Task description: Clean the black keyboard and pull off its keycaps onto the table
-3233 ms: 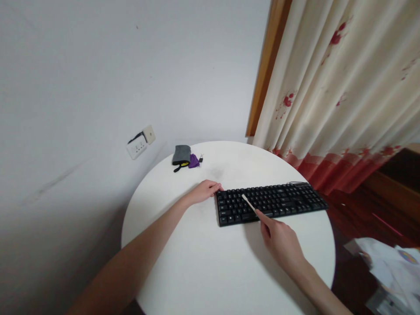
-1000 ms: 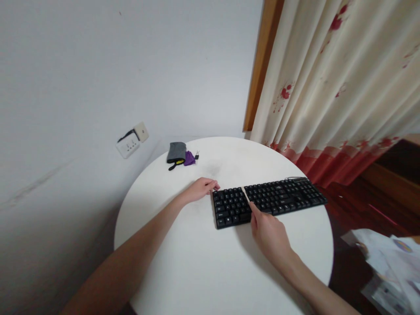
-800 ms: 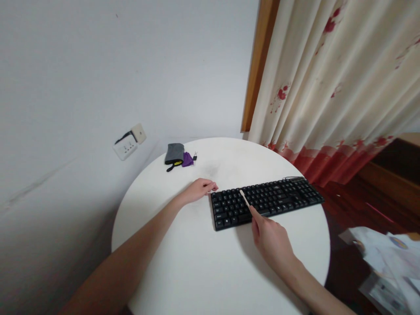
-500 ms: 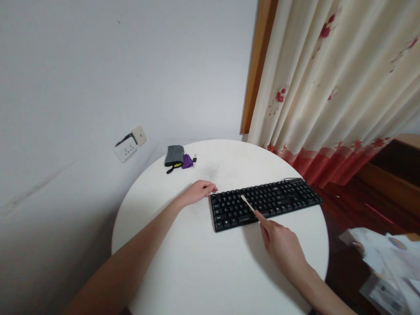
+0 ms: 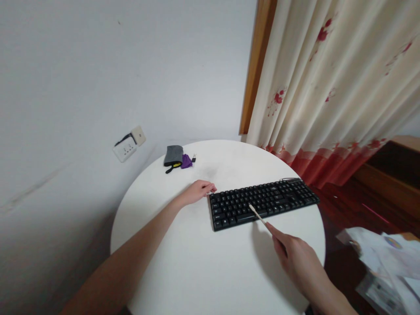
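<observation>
A black keyboard (image 5: 262, 201) lies at a slant on the round white table (image 5: 197, 258). At its far left corner is my left hand (image 5: 201, 190), fingers curled down with the tips on the keyboard's edge. My right hand (image 5: 297, 258) is in front of the keyboard, its fingers closed round a thin whitish stick with a thicker tip (image 5: 257, 213). The stick points away to the left, its tip over the lower letter keys just above the space bar. Whether the tip touches the keys is hard to tell, and its exact kind is too small to make out.
Near the table's far left edge lie a grey cloth (image 5: 173, 155), a purple cloth piece (image 5: 186, 161) and a black binder clip (image 5: 194, 160). A wall socket (image 5: 125, 148) is at left. Beyond the table hang curtains (image 5: 295, 87); papers and plastic bags (image 5: 390, 262) lie at right.
My right hand has moved right and toward me, drawing the stick's tip from the middle keys down to the row near the space bar. My left hand stays at the corner.
</observation>
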Available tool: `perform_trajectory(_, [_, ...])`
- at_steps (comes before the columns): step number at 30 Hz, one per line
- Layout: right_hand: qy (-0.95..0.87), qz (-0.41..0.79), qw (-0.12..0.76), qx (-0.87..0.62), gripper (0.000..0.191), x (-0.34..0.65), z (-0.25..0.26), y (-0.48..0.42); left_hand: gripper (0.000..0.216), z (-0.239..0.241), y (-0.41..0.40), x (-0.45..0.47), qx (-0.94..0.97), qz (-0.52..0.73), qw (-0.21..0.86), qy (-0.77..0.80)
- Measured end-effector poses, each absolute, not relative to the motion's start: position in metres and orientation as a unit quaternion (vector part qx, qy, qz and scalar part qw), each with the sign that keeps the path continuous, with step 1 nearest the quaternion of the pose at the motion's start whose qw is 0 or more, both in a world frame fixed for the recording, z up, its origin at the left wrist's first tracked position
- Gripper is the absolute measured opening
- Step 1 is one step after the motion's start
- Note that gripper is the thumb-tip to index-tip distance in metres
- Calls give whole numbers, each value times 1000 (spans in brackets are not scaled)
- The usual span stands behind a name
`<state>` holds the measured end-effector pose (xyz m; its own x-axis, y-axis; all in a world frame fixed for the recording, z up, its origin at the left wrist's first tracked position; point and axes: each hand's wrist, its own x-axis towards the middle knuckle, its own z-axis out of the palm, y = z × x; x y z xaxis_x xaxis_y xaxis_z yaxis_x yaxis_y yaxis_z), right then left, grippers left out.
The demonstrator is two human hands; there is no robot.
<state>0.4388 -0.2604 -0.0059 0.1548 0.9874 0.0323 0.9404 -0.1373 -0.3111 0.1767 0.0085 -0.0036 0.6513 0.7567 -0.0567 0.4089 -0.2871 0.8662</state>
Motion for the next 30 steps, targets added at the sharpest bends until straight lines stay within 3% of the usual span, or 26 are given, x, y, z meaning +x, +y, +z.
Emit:
perform_trajectory(17, [-584, 90, 174, -787, 43, 452, 16, -289, 49, -4, 8, 178, 780, 192, 468, 369])
perform_trajectory(23, [-580, 58, 235, -778, 47, 446, 26, -248, 51, -2, 6, 178, 777, 188, 472, 373])
perform_trajectory(30, [-612, 45, 200, -764, 43, 417, 22, -180, 51, 0, 4, 176, 776, 189, 477, 368])
